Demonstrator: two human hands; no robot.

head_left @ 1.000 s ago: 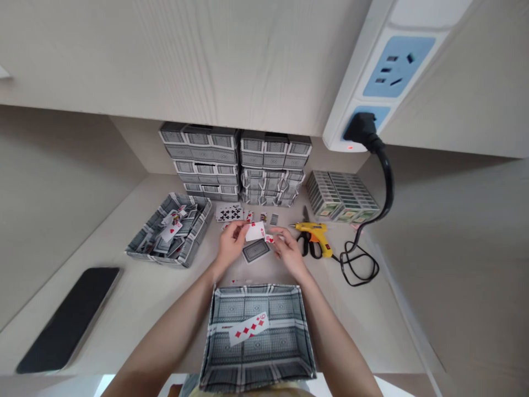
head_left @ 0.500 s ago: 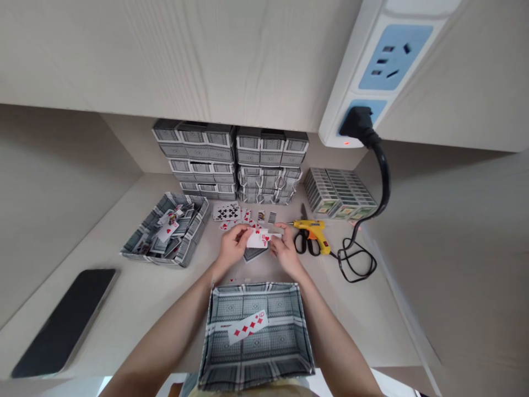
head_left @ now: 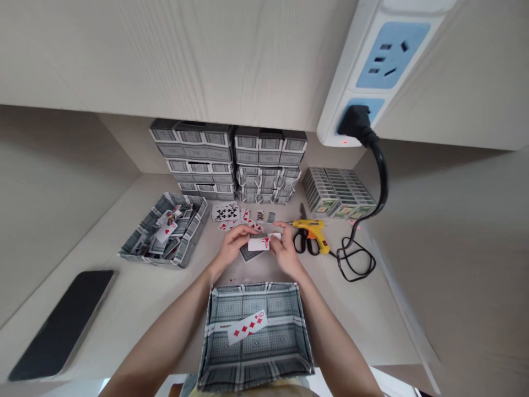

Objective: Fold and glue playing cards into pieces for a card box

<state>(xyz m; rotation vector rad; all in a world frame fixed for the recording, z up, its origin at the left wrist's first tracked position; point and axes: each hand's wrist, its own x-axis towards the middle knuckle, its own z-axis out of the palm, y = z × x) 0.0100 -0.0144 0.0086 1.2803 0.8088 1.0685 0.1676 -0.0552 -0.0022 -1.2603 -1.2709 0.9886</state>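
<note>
Desk (head_left: 355,325) is pale, spans the whole work area. White power strip (head_left: 341,91) above at right, blue socket faces, black plug (head_left: 356,122) in one, red light on. Two box stacks at the back, left stack (head_left: 200,160) and right stack (head_left: 269,160), walls in grey patterned card backs. Front tray (head_left: 285,333), same patterned walls, nearest the body: open, one diamonds card (head_left: 248,327) lying tilted inside. Left tray (head_left: 193,237), same build, holds a loose heap of mixed cards (head_left: 171,231), some face up, some back up. Black phone (head_left: 61,325) on the left. Packed block (head_left: 339,193) of small striped boxes, back right. Left hand (head_left: 232,246): fingers closed on the left end of the white card. Right hand (head_left: 285,251): thumb and fingers closed on the small strip, index finger lifted off. Yellow glue gun (head_left: 312,227) lies right of the hands, over black-handled scissors (head_left: 303,242). Clubs cards (head_left: 226,212) face up in front of the left stack, red cards (head_left: 241,221) beside them. Patterned card (head_left: 248,253) back up, partly under the hands. White card (head_left: 258,243) is between the hands above it: red marks at its right end, grey band along the top edge. Small strip (head_left: 276,236) is white, at that right end; print too small to read.
</note>
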